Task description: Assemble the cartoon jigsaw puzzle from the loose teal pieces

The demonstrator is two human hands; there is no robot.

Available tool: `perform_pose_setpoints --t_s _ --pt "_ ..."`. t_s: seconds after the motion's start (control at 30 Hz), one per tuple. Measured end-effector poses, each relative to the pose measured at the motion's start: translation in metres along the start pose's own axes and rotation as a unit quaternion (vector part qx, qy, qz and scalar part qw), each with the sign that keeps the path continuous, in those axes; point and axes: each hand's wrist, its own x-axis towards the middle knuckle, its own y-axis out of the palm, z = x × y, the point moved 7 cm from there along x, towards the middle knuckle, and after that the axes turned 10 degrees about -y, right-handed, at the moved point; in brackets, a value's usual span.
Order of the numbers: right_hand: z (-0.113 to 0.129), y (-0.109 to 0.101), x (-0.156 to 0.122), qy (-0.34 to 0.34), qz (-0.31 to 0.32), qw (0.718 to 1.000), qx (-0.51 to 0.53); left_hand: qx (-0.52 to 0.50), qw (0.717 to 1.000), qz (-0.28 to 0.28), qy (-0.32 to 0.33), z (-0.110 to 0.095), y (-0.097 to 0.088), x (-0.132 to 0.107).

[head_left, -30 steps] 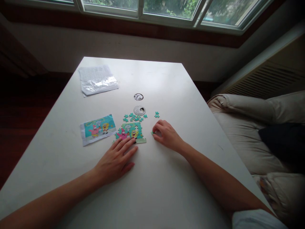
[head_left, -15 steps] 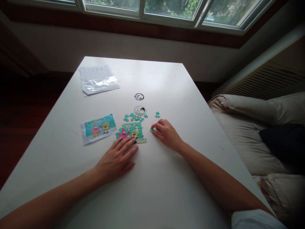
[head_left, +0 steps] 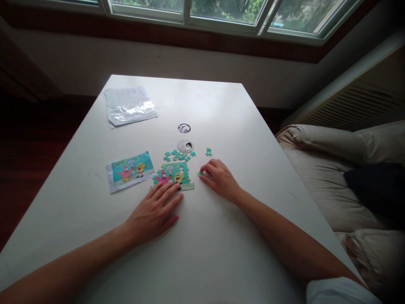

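Observation:
A partly joined jigsaw puzzle (head_left: 171, 172) with cartoon figures lies flat on the white table (head_left: 221, 249). My left hand (head_left: 154, 213) rests with its fingers outstretched, the fingertips over the puzzle's lower edge and hiding part of it. To the right of the puzzle, my right hand (head_left: 218, 177) pinches a small green puzzle piece (head_left: 199, 173) between thumb and fingers, just above or on the tabletop. Several loose teal pieces (head_left: 177, 156) are scattered behind the puzzle. Two more loose pieces (head_left: 208, 152) lie beyond my right hand.
Left of the puzzle lies a printed picture sheet (head_left: 131, 171) with the same figures. Farther back are a clear plastic bag with papers (head_left: 129, 105) and two round inserts (head_left: 185, 146) in the tabletop. A beige sofa (head_left: 316, 185) stands along the right side.
My right hand, with the puzzle piece, has moved very slightly left toward the puzzle. My left hand has stayed in place.

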Motion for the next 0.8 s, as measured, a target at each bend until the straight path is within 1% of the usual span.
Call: perform_pose_setpoints --t_s 0.1,0.17,0.27,0.33,0.53,0.8 --pt "0.0 0.001 0.0 0.002 -0.005 1.0 -0.007 0.0 1.0 -0.009 0.013 -0.003 -0.002 0.0" --pt "0.0 0.001 0.0 0.001 -0.01 1.0 -0.007 -0.003 0.999 -0.012 0.038 -0.006 -0.004 -0.001" --pt "0.001 0.0 0.0 -0.001 -0.016 1.0 -0.007 -0.011 0.997 -0.002 0.081 -0.012 -0.003 -0.004" --pt "0.001 -0.001 0.0 -0.002 -0.016 1.0 -0.009 -0.014 0.995 0.008 0.097 -0.014 -0.002 -0.005" --pt "0.003 -0.002 0.0 -0.003 -0.017 1.0 -0.009 -0.01 0.995 0.015 0.099 -0.014 0.002 -0.005" --pt "0.002 -0.001 0.0 -0.008 -0.015 1.0 -0.013 -0.021 0.994 0.001 0.105 -0.015 -0.001 -0.004"
